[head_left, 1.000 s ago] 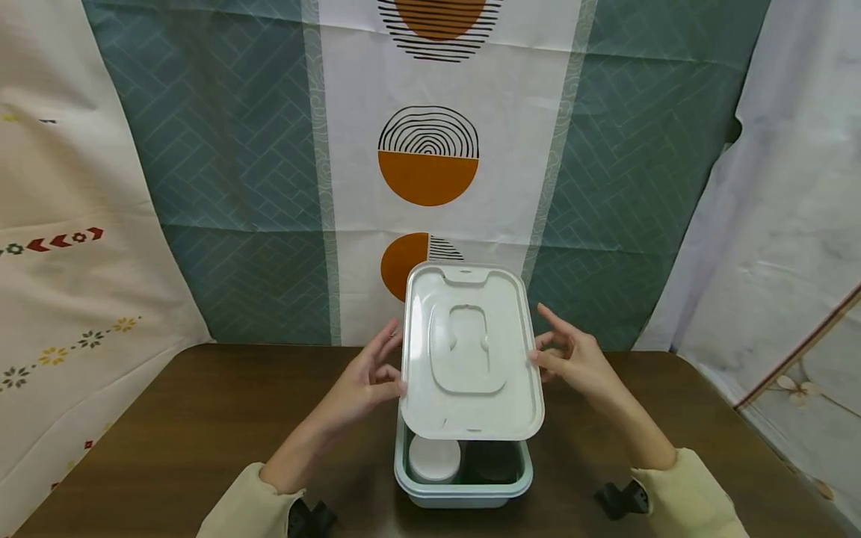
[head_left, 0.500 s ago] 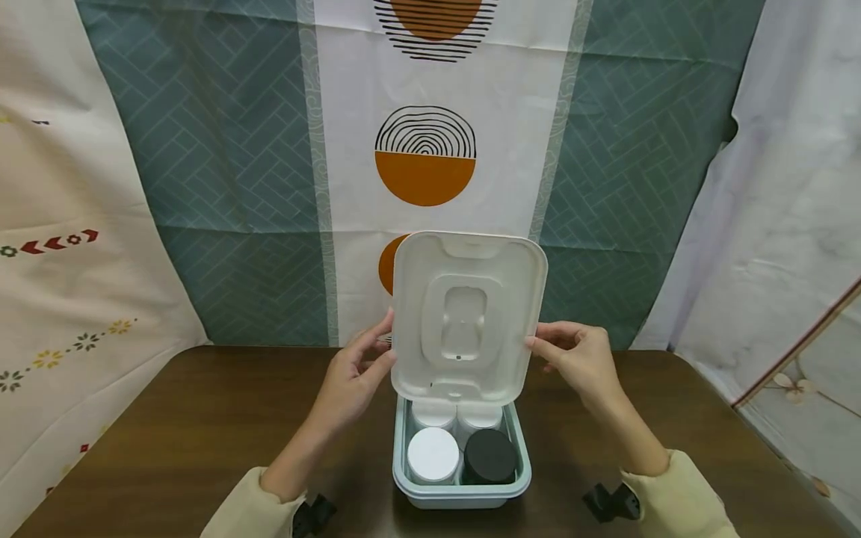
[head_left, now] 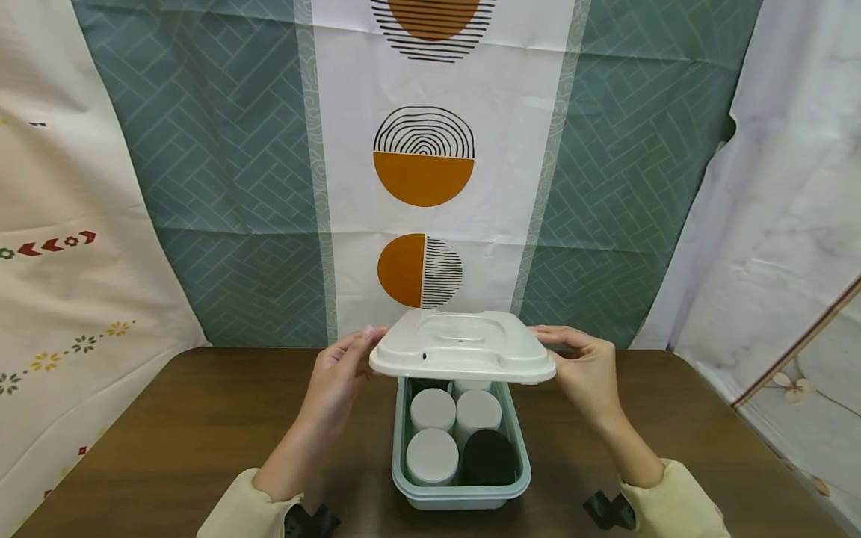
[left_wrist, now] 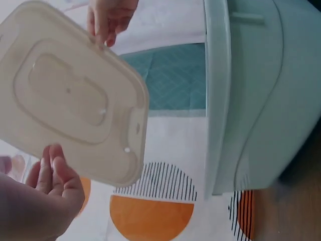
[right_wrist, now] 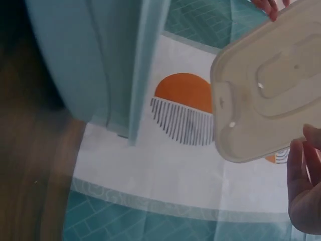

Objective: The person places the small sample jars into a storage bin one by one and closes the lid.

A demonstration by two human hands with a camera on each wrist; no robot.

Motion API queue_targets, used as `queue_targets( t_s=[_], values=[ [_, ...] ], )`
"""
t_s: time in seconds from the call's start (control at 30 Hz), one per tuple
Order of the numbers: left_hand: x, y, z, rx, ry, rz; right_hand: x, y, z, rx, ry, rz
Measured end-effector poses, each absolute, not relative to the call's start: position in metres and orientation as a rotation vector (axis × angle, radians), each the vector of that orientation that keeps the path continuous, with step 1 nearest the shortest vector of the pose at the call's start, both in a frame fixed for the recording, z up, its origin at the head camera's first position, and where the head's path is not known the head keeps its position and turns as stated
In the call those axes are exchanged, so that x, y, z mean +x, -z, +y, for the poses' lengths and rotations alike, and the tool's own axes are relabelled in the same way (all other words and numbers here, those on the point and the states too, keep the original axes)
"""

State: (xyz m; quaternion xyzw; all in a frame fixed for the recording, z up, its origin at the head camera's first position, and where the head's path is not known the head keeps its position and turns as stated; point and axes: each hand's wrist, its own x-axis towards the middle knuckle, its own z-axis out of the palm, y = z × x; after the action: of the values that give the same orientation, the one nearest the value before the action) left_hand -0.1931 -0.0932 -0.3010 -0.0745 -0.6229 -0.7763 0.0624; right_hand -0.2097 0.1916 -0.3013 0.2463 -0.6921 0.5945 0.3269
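Lid has come down since half a second ago: then it stood nearly on edge, underside toward the wearer, hiding the back jars; now it lies almost flat, top face up, near edge dipped slightly. It hangs in the air above the far end of the pale green bin, clear of the rim. A second ago it was tilted over the bin and covering most of it.

Wooden table carries the bin, which sits at 6 o'clock from the lid, long axis running 12 to 6. The lid's long side now runs 9 to 3, crosswise to the bin.

Left hand at the lid's 9 o'clock edge, fingers curled round the rim, thumb on top; the left wrist view shows the fingertips under the edge. Right hand at the 3 o'clock edge, pinching the rim the same way, fingers wrapped beneath. Lid held between the two, both grips closed on it.

In the bin: three white-lidded jars and one black-lidded jar, the black one at near right.
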Motion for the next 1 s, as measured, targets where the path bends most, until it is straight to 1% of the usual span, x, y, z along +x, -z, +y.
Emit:
queue_targets(
  t_s=[0.07,0.2,0.43,0.77,1.0],
  values=[
    [-0.194,0.302,-0.095,-0.235,2.342,-1.924,-0.210,0.306,0.192,0.699,-1.535,-1.797],
    [-0.198,0.308,-0.100,-0.275,2.331,-2.030,-0.212,0.313,0.193,0.722,-1.442,-1.822],
    [-0.204,0.318,-0.110,-0.451,2.308,-2.221,-0.214,0.322,0.198,0.784,-1.426,-1.957],
    [-0.210,0.333,-0.112,-0.524,2.165,-2.435,-0.214,0.330,0.208,0.775,-1.373,-2.311],
    [-0.211,0.343,-0.110,-0.544,1.978,-2.543,-0.214,0.341,0.207,0.685,-1.338,-2.470]
  ],
)
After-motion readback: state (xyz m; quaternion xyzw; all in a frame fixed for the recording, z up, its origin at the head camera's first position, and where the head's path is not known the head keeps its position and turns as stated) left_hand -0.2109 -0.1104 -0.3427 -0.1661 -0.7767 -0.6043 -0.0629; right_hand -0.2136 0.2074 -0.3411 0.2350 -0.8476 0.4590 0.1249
